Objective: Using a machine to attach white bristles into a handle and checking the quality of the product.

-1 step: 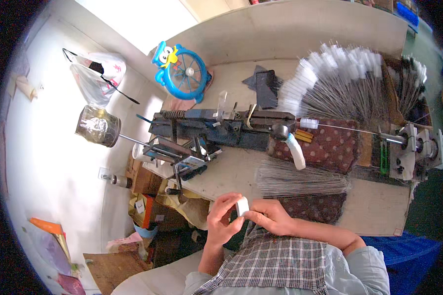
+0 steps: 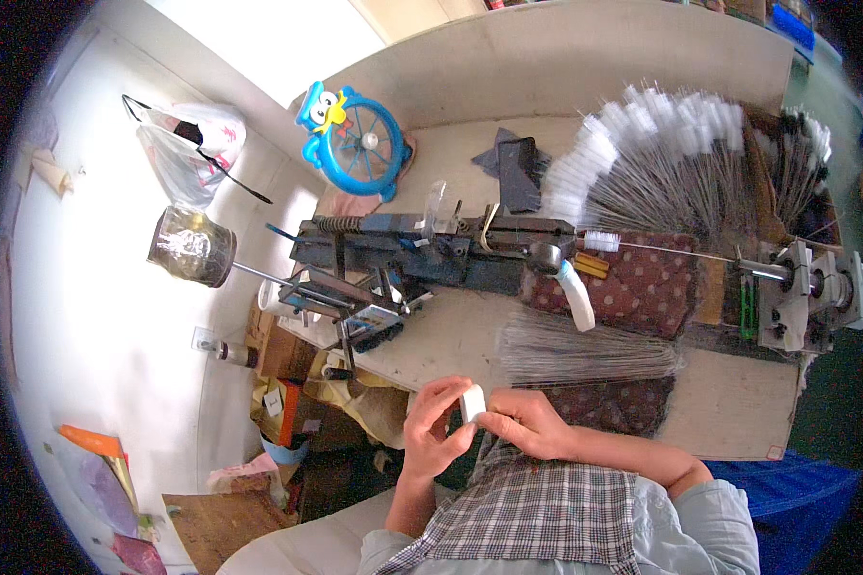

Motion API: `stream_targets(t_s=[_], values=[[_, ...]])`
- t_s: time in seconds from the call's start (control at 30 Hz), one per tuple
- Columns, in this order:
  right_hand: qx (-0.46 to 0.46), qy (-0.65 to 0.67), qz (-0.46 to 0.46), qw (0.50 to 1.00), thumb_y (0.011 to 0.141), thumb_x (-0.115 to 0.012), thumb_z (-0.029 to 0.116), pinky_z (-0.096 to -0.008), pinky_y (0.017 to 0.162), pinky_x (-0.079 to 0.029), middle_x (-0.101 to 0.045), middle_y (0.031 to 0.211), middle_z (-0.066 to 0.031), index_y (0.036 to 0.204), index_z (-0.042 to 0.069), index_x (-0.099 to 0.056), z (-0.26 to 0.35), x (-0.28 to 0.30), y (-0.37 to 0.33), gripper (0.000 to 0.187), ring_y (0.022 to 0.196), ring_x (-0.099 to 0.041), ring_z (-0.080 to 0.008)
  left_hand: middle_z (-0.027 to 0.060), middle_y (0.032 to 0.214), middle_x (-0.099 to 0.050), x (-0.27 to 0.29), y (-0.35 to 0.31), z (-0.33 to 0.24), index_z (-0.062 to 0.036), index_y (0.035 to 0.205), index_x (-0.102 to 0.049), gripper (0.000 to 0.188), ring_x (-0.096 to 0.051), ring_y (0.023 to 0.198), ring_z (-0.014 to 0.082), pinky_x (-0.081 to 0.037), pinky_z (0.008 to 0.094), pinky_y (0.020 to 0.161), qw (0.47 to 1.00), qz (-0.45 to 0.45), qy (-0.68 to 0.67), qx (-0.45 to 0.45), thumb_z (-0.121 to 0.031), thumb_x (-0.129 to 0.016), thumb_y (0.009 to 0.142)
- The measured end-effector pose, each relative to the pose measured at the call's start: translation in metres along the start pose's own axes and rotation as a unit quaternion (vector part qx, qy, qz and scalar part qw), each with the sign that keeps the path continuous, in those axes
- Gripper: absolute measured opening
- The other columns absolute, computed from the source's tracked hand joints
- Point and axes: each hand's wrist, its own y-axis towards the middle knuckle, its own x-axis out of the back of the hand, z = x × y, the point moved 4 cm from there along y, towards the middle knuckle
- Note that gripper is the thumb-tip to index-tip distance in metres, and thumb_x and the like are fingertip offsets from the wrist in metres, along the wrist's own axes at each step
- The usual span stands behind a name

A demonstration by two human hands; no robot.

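A small white block with rounded edges (image 2: pixel 472 403), perhaps a little case, is held between my two hands close in front of my checked apron. My left hand (image 2: pixel 435 427) grips it with the thumb below and the fingers above. My right hand (image 2: pixel 530 423) pinches its right side, with the other fingers curled in. Beyond them, a dark metal machine (image 2: pixel 475 259) lies along the bench, with a white-wrapped lever (image 2: pixel 573 295). A white-bristled brush (image 2: pixel 601 241) on a wire stretches from it toward a metal spindle (image 2: pixel 767 271).
A bundle of bare wires (image 2: pixel 590 350) lies on a dotted maroon cloth (image 2: pixel 642 283), nearer me than the machine. Many finished-looking white brushes (image 2: pixel 676 144) are heaped at the back right. A blue round toy-like fan (image 2: pixel 364 144) and a dark phone-shaped slab (image 2: pixel 519 172) sit behind.
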Motion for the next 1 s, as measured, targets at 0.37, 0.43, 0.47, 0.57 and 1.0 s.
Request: stream_targets(t_s=[0.37, 0.43, 0.47, 0.57, 1.0], values=[[0.028, 0.004, 0.005, 1.0, 0.087, -0.048, 0.025, -0.0394, 0.055, -0.041, -0.052, 0.067, -0.014, 0.075, 0.003, -0.052, -0.001, -0.002, -0.002, 0.025, 0.062, -0.052, -0.0317, 0.0159, 0.123, -0.047, -0.001, 0.001, 0.003, 0.0029, 0.118, -0.047, 0.05, -0.049, 0.11, 0.0216, -0.04, 0.0338, 0.094, 0.995, 0.0, -0.098, 0.028, 0.002, -0.063, 0.071], [0.022, 0.001, 0.006, 1.0, 0.087, -0.048, 0.023, -0.0393, 0.055, -0.041, -0.052, 0.067, -0.0143, 0.077, 0.003, -0.053, -0.003, -0.002, -0.002, 0.023, 0.062, -0.053, -0.0322, 0.0169, 0.123, -0.047, -0.002, 0.002, 0.005, 0.003, 0.119, -0.046, 0.049, -0.05, 0.11, 0.0215, -0.04, 0.034, 0.094, 0.994, 0.004, -0.11, 0.021, 0.002, -0.062, 0.072], [0.022, 0.001, 0.005, 1.0, 0.087, -0.048, 0.023, -0.0393, 0.055, -0.041, -0.052, 0.067, -0.0143, 0.077, 0.003, -0.053, -0.004, -0.002, -0.002, 0.023, 0.062, -0.053, -0.0322, 0.0175, 0.123, -0.047, -0.003, 0.003, 0.004, 0.0032, 0.118, -0.046, 0.048, -0.05, 0.109, 0.0216, -0.04, 0.0341, 0.094, 0.993, 0.004, -0.117, 0.032, 0.001, -0.061, 0.073], [0.025, 0.015, 0.0, 1.0, 0.086, -0.049, 0.023, -0.0386, 0.055, -0.041, -0.053, 0.069, -0.015, 0.078, 0.003, -0.054, -0.001, 0.0, -0.002, 0.023, 0.061, -0.053, -0.0312, 0.0179, 0.123, -0.048, -0.003, 0.004, 0.003, 0.0039, 0.117, -0.047, 0.045, -0.051, 0.108, 0.0216, -0.041, 0.0339, 0.093, 0.991, 0.003, -0.129, 0.046, -0.001, -0.06, 0.074], [-0.077, 0.109, -0.053, 0.99, 0.088, -0.055, 0.026, -0.0262, 0.066, -0.046, -0.059, 0.083, -0.0064, 0.104, 0.006, -0.057, -0.001, 0.011, 0.008, 0.026, 0.073, -0.056, -0.0133, 0.0161, 0.116, -0.052, 0.004, 0.002, 0.019, 0.006, 0.113, -0.052, 0.046, -0.055, 0.101, 0.0228, -0.044, 0.0331, 0.088, 0.972, -0.008, -0.231, 0.046, -0.01, -0.056, 0.07]])
